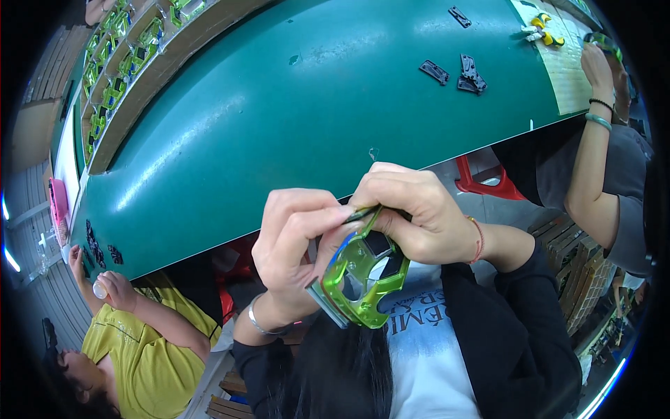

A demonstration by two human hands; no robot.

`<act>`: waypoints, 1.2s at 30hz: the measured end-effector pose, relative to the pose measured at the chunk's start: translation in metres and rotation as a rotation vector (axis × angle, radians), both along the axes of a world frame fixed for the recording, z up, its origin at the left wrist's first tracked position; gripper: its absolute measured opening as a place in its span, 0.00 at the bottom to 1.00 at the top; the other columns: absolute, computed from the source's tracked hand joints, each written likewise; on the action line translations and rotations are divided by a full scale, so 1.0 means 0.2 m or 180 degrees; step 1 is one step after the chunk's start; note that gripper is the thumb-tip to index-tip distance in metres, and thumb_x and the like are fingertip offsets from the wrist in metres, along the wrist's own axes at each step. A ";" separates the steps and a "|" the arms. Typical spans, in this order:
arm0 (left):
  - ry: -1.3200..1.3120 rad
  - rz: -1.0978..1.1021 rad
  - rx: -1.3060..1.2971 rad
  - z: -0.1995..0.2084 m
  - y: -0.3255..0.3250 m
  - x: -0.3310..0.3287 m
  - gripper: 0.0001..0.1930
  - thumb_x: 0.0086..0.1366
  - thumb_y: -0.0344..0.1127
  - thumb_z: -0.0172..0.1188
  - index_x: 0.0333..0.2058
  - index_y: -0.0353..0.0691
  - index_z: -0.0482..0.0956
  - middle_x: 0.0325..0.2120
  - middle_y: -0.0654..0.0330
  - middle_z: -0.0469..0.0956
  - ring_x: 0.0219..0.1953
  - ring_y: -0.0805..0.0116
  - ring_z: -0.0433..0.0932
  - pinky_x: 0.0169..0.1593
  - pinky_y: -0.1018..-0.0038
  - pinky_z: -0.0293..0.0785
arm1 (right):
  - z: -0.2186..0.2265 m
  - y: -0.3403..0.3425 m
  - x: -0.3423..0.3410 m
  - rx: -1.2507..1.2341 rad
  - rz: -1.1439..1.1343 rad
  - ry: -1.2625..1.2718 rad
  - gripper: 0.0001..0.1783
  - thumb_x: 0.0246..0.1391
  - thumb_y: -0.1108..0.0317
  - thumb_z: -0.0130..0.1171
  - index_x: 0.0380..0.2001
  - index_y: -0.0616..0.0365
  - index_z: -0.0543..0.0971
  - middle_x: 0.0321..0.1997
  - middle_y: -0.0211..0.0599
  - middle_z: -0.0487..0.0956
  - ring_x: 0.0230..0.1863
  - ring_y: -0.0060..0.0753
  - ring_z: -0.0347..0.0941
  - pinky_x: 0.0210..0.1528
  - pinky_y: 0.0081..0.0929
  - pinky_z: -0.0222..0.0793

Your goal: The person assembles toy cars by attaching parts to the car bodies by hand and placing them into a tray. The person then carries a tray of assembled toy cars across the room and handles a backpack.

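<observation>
- Centre of the frame: a green plastic tool (pixel 357 257) is held tilted, seemingly for close viewing.
- Its upper end is pinched by the curled left hand (pixel 293 234) and tightly bent right hand (pixel 421 213), probably for steadiness.
- Upper left: similar tools (pixel 130 64) are sorted in a divided tray (pixel 150 89).

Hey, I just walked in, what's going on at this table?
Someone's left hand and right hand hold a bright green plastic part in front of their body, fingers at its upper end. On the green table lie loose black pieces. A cardboard tray holds similar green parts. A yellow-shirted co-worker is at left, a grey-sleeved one at right.
</observation>
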State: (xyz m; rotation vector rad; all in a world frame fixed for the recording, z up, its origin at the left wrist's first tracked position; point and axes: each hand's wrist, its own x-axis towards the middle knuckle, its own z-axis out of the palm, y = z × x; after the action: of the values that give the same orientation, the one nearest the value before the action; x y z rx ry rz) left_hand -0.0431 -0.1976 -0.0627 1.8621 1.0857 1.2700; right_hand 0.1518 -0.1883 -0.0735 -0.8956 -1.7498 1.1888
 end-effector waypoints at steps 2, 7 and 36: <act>-0.0003 -0.0017 0.0114 -0.01 0.00 0.01 0.12 0.53 0.20 0.75 0.35 0.35 0.83 0.30 0.56 0.81 0.34 0.63 0.79 0.34 0.72 0.75 | -0.02 -0.02 -0.01 0.0228 -0.0142 0.0139 0.10 0.48 0.85 0.61 0.35 0.61 0.80 0.30 0.42 0.78 0.33 0.46 0.74 0.34 0.37 0.69; 0.0105 -0.0297 0.0178 -0.03 0.00 0.02 0.12 0.52 0.19 0.73 0.34 0.34 0.80 0.29 0.55 0.80 0.31 0.60 0.77 0.33 0.69 0.74 | -0.06 -0.07 0.00 -0.0165 -0.0145 0.0165 0.08 0.52 0.85 0.60 0.35 0.63 0.79 0.30 0.43 0.78 0.30 0.38 0.76 0.31 0.31 0.69; -0.1035 -0.0274 -0.1390 0.03 -0.06 -0.01 0.05 0.71 0.21 0.60 0.43 0.27 0.83 0.36 0.54 0.81 0.35 0.74 0.80 0.39 0.79 0.75 | -0.04 -0.05 0.09 -0.3077 0.1393 0.2257 0.28 0.73 0.43 0.48 0.49 0.62 0.74 0.27 0.43 0.76 0.24 0.24 0.67 0.25 0.21 0.63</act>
State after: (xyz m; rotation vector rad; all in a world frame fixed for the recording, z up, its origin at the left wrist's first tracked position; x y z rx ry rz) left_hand -0.0446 -0.2091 -0.0561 1.3121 0.9974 1.1283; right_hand 0.1690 -0.1977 -0.0819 -0.4570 -0.7478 2.3707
